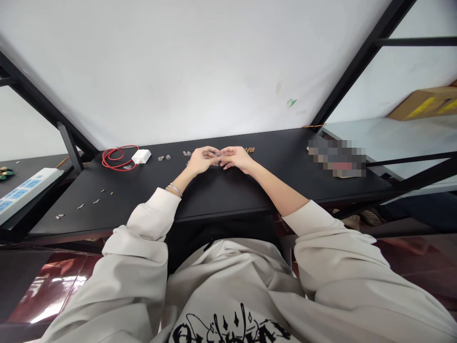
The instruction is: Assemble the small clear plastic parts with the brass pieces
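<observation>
two hands on one black bench (228,195)
left hand (202,160), right hand (236,158); one coiled red cable (114,158), one white cuboid power adapter (141,156), one white power strip (28,193), two clear round parts (161,158), about five small loose metal pieces (96,201)

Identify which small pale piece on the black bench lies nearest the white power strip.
The leftmost piece, closest to the white power strip; the others lie farther right.
</observation>
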Demonstrator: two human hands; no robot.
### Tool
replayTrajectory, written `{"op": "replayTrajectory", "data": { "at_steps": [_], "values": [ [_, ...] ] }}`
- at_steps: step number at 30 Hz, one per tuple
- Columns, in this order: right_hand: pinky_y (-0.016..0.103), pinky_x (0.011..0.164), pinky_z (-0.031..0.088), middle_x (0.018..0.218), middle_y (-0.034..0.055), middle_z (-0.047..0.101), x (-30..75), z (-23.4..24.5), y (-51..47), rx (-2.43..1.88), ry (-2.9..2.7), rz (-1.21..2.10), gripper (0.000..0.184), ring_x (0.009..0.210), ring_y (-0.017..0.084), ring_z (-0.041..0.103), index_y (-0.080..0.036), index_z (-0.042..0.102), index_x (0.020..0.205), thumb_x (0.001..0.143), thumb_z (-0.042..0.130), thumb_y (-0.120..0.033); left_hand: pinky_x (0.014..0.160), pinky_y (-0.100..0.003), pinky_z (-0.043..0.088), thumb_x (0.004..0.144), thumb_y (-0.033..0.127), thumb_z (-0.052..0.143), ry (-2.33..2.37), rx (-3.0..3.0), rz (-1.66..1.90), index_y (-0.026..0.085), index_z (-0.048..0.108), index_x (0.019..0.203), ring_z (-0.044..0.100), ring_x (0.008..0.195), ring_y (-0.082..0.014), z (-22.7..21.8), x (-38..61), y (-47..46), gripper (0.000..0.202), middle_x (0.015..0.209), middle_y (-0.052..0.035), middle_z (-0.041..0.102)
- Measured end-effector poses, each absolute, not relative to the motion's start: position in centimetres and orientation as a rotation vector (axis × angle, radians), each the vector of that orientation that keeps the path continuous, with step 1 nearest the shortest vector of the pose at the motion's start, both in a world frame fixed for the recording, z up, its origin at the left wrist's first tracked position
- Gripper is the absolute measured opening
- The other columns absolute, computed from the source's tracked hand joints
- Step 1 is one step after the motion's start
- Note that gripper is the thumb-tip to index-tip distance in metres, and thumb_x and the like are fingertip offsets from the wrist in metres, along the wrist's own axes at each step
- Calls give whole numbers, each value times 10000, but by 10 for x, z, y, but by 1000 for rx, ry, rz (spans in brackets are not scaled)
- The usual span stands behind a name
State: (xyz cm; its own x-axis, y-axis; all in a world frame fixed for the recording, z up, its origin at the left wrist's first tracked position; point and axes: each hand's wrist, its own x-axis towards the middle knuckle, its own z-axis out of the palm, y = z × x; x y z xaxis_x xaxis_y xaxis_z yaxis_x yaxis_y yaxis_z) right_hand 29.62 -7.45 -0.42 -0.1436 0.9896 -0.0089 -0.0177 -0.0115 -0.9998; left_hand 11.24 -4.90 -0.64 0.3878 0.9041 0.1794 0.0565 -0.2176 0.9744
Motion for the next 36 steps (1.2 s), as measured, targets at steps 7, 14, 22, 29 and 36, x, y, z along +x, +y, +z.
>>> {"op": "replayTrajectory", "data": {
  "at_steps": [7,14,22,29,36],
  "values": [
    [228,489,603,741,44,741,297,-5,-73,-1141,-1289,1305,277,594,142,693,-148,680,931,753,891,-150,732,-367,651,623,217,939,859,1535,1029,112,698,926,734,658,-181,-9,113,-47,401,729,-40,736],
    [211,475,581,723,26,701,297,-5,-73,-1137,-1316,1291,260,600,130,669,-150,718,942,744,885,-133,752,-395,654,651,127,902,867,1533,1033,109,683,971,745,696,-198,-10,112,-46,389,762,-52,745],
    [197,460,561,731,23,690,298,-6,-72,-1095,-1311,1281,280,599,120,658,-143,721,972,741,875,-107,761,-401,650,682,60,851,873,1521,1028,99,679,976,746,710,-199,-7,112,-48,343,759,-55,744],
    [194,460,566,800,35,712,296,-6,-72,-1089,-1282,1285,327,603,117,670,-131,733,960,686,861,-6,743,-391,651,674,85,875,879,1516,1029,100,683,968,744,679,-198,-7,112,-48,351,770,-64,754],
    [190,456,562,798,44,728,297,-7,-71,-1085,-1283,1289,307,598,118,670,-132,739,955,694,869,-37,721,-379,653,631,167,927,888,1510,1002,108,681,955,751,686,-209,-7,111,-46,411,758,-73,763]
  ]
}}
